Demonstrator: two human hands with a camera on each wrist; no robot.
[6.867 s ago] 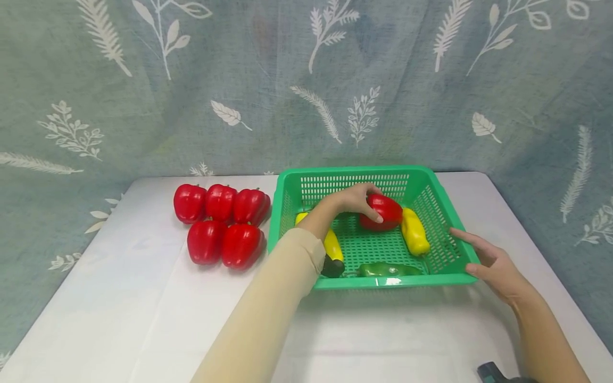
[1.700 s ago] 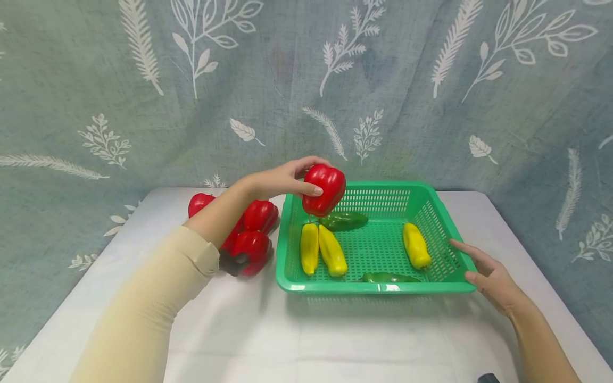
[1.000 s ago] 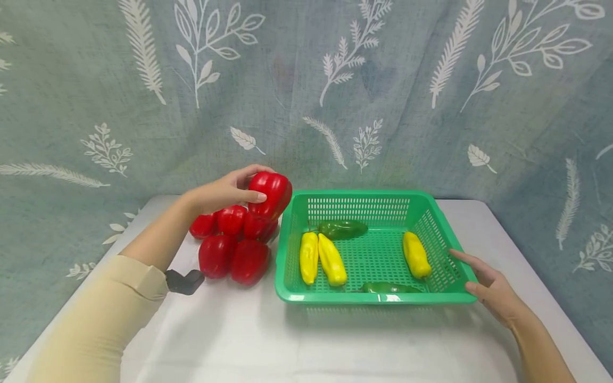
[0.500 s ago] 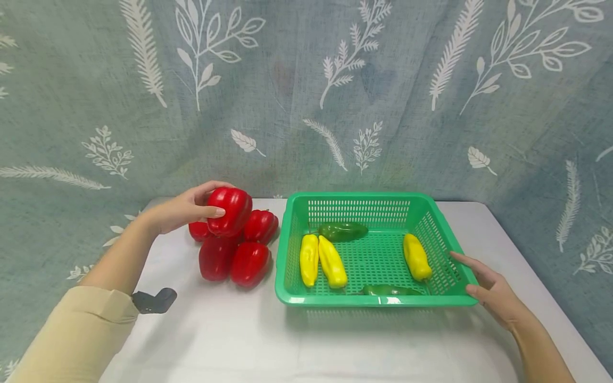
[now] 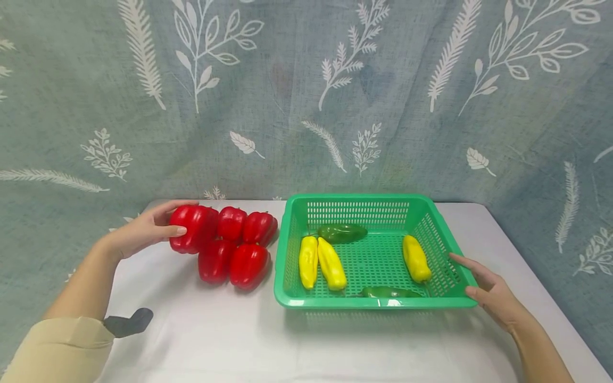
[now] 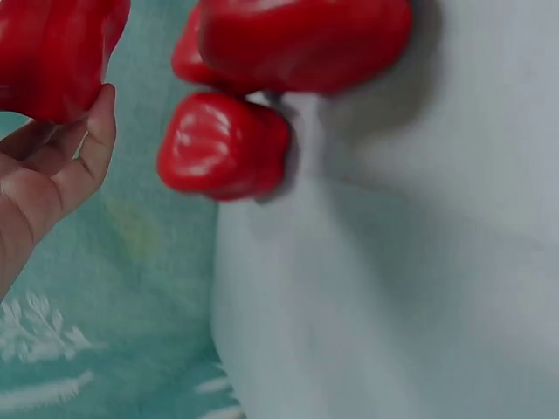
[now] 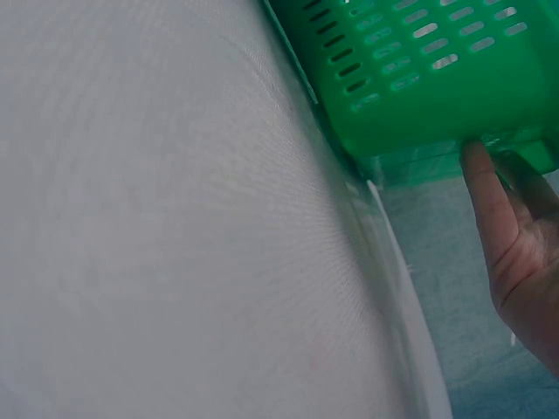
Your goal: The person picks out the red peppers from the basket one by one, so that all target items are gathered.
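Observation:
My left hand (image 5: pixel 143 232) grips a red bell pepper (image 5: pixel 188 230) at the left end of a group of several red bell peppers (image 5: pixel 249 266). The held pepper overlaps the back-left one in the head view. In the left wrist view, my fingers (image 6: pixel 98 140) curl round the pepper (image 6: pixel 57 61), which is raised above the others. My right hand (image 5: pixel 493 290) holds the right rim of a green plastic basket (image 5: pixel 373 302); in the right wrist view a digit lies on the basket's (image 7: pixel 419 161) edge. Inside the basket are yellow peppers (image 5: pixel 331 264) and green peppers (image 5: pixel 342 233).
All this stands on a table with a white cloth (image 5: pixel 230 335). Right behind the table hangs a grey-green curtain (image 5: pixel 287 154) with white leaf prints. A dark device part (image 5: pixel 129 322) sticks out from my left wrist. The peppers lie close to the basket's left wall.
My left hand took the red bell pepper out of the basket, carried it left over the other red ones and lowered it at their left end. My right hand has stayed at the basket's rim.

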